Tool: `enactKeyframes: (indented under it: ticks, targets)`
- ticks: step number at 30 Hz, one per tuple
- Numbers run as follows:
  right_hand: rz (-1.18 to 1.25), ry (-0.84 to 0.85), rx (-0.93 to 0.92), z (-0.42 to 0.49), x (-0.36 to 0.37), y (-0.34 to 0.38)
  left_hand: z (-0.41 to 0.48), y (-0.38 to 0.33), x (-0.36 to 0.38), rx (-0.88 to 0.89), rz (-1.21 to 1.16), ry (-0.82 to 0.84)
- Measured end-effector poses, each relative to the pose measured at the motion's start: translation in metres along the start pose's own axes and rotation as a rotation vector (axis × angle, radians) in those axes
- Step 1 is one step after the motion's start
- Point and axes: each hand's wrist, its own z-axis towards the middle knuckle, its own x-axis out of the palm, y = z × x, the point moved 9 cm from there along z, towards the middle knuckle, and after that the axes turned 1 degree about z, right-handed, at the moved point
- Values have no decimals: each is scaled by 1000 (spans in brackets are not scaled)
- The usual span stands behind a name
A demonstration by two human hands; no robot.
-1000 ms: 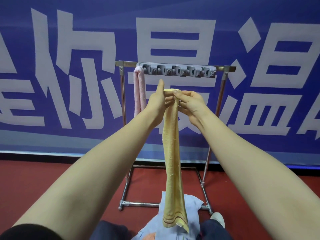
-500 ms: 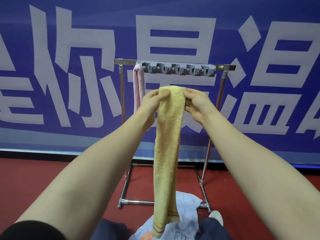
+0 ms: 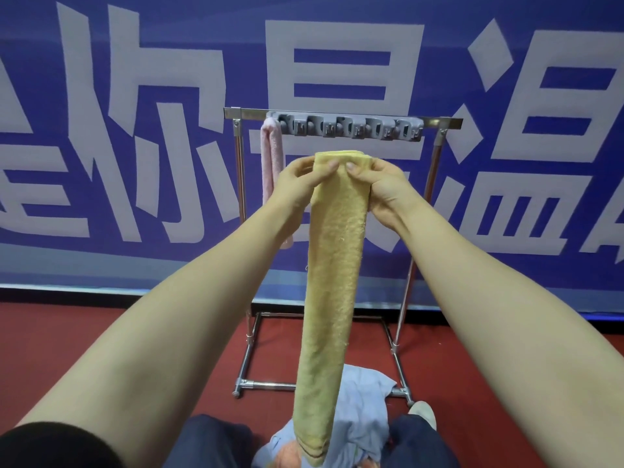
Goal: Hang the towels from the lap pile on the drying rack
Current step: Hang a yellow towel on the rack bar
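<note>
While both arms were stretched out, the left hand (image 3: 297, 179) and right hand (image 3: 381, 185) each pinched the folded top of the yellow towel (image 3: 332, 282), which hung down over the lap pile (image 3: 363, 407), just short of the drying rack (image 3: 439, 122) where a pink towel (image 3: 271, 163) already hung.

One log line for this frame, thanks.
left hand, right hand: grip yellow towel | pink towel: on rack | blue towel: on lap

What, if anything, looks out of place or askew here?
Nothing stands out: the yellow towel hangs straight from the left hand and right hand, and the pink towel hangs on the rack.
</note>
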Motion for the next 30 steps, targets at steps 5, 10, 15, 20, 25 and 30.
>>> enactKeyframes:
  ticks: [5, 10, 15, 20, 25, 30]
  targets:
    - [29, -9, -7, 3, 8, 10, -17, 36, 13, -216, 86, 357]
    - [104, -7, -7, 6, 10, 14, -25, 55, 15, -271, 119, 404]
    - [66, -123, -35, 11, -10, 17, -22, 54, 18, -272, 67, 318]
    - [-56, -24, 201, 9, -26, -19, -16, 31, 26, -248, -60, 215]
    - [0, 256, 457, -16, -17, -81, -14, 22, 18, -311, -241, -34]
    - [-158, 372, 464, -40, -9, -99, -21, 28, 4, -370, -309, -134]
